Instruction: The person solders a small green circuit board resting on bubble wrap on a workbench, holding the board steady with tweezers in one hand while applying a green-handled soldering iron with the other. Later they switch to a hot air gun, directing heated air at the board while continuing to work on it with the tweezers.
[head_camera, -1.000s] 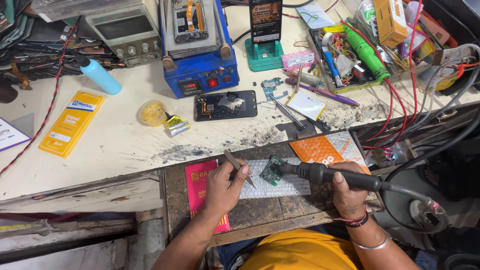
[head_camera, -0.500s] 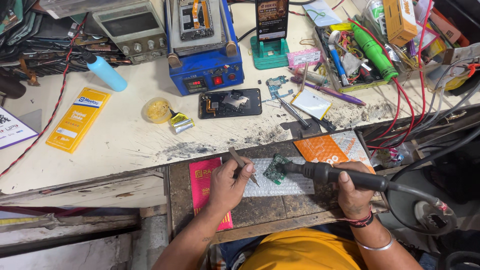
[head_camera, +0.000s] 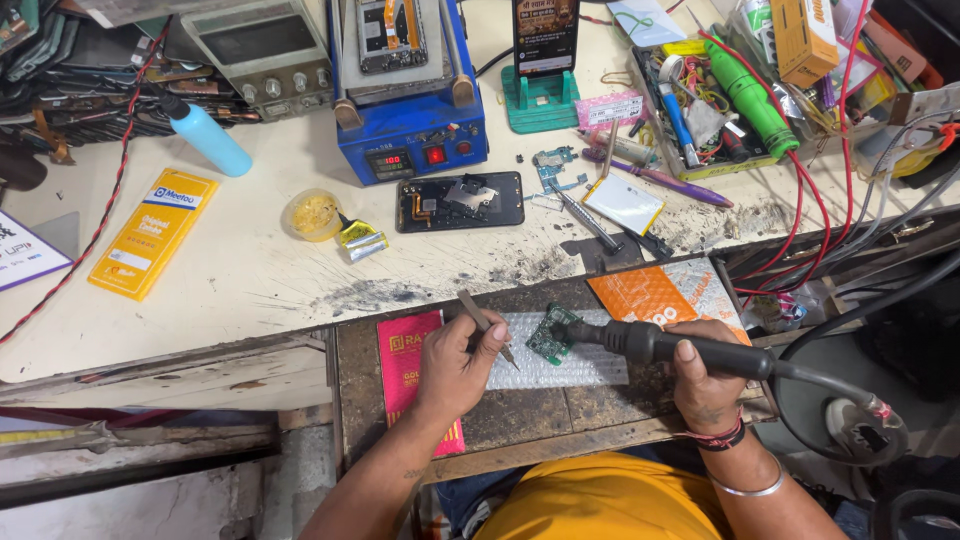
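A person's left hand (head_camera: 455, 362) pinches a slim grey pair of metal tweezers (head_camera: 486, 327) between thumb and fingers, the tool's long axis slanting from upper left down to lower right so that its tip ends just short of a small green circuit board (head_camera: 549, 335). The right hand (head_camera: 706, 385) is wrapped shut around the thick black handle of a hot-air soldering wand (head_camera: 690, 348), which lies almost level, its nozzle pointing left and meeting the board's right edge. The board thus sits between the two grips, to the right of the tweezer tip and to the left of the wand's nozzle, with the nozzle the closer of the two. It rests slightly tilted on a pale strip of bubble-wrap padding (head_camera: 560, 366) laid across a dark, worn wooden pull-out shelf (head_camera: 355, 375) below the front edge of the scuffed cream desk (head_camera: 250, 280). A pink card packet (head_camera: 405, 372) lies under the left wrist, an orange packet (head_camera: 650, 293) beyond the right hand. Farther back on the desk stand an opened black phone (head_camera: 460, 200), a small round yellow tub (head_camera: 313, 213) and a blue heating station (head_camera: 410, 130) with a red display.
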